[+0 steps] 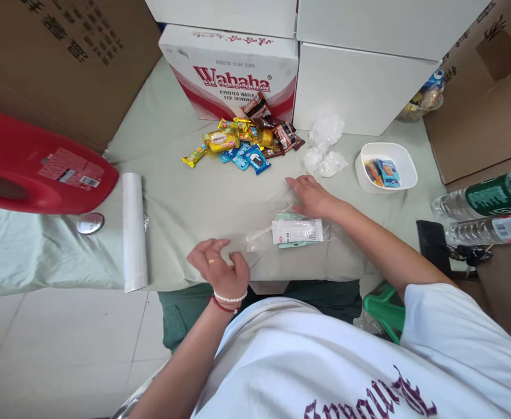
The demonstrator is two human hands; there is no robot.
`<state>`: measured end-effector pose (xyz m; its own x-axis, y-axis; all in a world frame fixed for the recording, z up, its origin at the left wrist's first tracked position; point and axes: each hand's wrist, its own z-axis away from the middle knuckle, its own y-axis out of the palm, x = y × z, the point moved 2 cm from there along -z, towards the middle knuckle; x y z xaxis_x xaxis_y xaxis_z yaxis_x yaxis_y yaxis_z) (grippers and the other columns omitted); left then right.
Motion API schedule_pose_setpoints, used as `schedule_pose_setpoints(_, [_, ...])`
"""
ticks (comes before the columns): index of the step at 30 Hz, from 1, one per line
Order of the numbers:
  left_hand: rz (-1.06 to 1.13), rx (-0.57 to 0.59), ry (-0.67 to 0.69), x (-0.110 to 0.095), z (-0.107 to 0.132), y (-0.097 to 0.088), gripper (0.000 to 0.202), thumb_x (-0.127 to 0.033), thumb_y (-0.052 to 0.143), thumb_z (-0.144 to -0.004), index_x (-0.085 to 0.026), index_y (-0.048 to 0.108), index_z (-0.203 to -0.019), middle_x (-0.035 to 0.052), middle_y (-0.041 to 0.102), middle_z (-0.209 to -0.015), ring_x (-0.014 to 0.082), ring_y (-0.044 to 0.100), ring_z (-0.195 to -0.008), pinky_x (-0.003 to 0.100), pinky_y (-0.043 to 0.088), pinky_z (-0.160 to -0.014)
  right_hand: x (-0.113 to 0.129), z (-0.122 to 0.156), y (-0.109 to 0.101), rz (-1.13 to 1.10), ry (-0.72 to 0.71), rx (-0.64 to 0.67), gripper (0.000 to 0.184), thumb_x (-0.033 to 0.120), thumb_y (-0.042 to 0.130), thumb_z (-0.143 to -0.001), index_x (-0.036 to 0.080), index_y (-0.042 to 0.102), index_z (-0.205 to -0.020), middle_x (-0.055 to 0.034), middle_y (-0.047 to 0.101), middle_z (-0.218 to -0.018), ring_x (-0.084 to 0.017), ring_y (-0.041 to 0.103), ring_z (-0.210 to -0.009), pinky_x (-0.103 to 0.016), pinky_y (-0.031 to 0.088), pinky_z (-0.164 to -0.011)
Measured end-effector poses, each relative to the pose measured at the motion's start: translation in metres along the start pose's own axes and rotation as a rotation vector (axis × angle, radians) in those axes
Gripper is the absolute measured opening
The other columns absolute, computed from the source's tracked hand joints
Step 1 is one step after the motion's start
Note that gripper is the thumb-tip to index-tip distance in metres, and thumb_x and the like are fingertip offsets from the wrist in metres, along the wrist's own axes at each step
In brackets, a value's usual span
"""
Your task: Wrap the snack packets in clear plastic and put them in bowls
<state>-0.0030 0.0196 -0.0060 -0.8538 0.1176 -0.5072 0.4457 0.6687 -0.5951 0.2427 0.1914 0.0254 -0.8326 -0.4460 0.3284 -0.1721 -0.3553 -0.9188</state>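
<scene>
A white packet with green print [300,231] lies on the cloth-covered table in front of me, over a pale green piece. Clear plastic [259,240] spreads around it and to its left; whether it is a bag or a loose sheet I cannot tell. My left hand [220,269] is just left of this plastic, thumb and forefinger apart, with nothing visible between them. Beyond the packet, my right hand [313,198] reaches in from the right, palm down with its fingers stretched out. Crumpled clear plastic [325,145] lies just past its fingertips.
Wrapped snacks [242,139] are piled before a Wahaha carton [238,75]. A white tub [408,169] holds small packets on the right, near plastic bottles [500,195]. On the left are a white roll [134,233] and a red jug [41,163].
</scene>
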Motion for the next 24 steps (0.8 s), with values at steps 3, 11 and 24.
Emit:
schedule_pose_setpoints(3, [0.069,0.078,0.177,-0.024,0.019,-0.010,0.027,-0.018,0.063,-0.081,-0.026,0.059,-0.106,0.0099,0.055,-0.104,0.0298,0.057,-0.107,0.052,0.048,-0.097,0.006,-0.019,0.010,-0.011,0.064,0.035,0.079,0.032,0.076,-0.084,0.011,0.044,-0.153,-0.0201,0.065,-0.129,-0.035,0.050,-0.126,-0.039,0.043,-0.098])
schedule_pose_setpoints(11, [0.032,0.360,0.089,-0.053,0.003,0.048,0.084,-0.068,0.062,-0.088,-0.015,0.040,-0.149,0.0259,0.045,-0.150,0.0438,0.031,-0.152,0.063,0.024,-0.123,0.021,-0.020,0.002,-0.151,0.058,0.041,0.032,0.037,0.053,-0.098,0.016,0.071,-0.081,-0.0023,0.062,-0.072,-0.015,0.047,-0.067,-0.028,0.030,-0.065])
schedule_pose_setpoints(24, [0.363,0.402,0.221,-0.022,-0.011,0.044,0.061,-0.044,0.060,-0.090,-0.023,0.044,-0.145,0.0165,0.043,-0.152,0.0349,0.040,-0.147,0.057,0.037,-0.118,0.012,-0.021,0.014,-0.402,0.223,0.067,0.040,0.043,0.051,-0.096,0.018,0.058,-0.066,0.0048,0.039,-0.056,-0.011,0.036,-0.059,-0.028,0.026,-0.060])
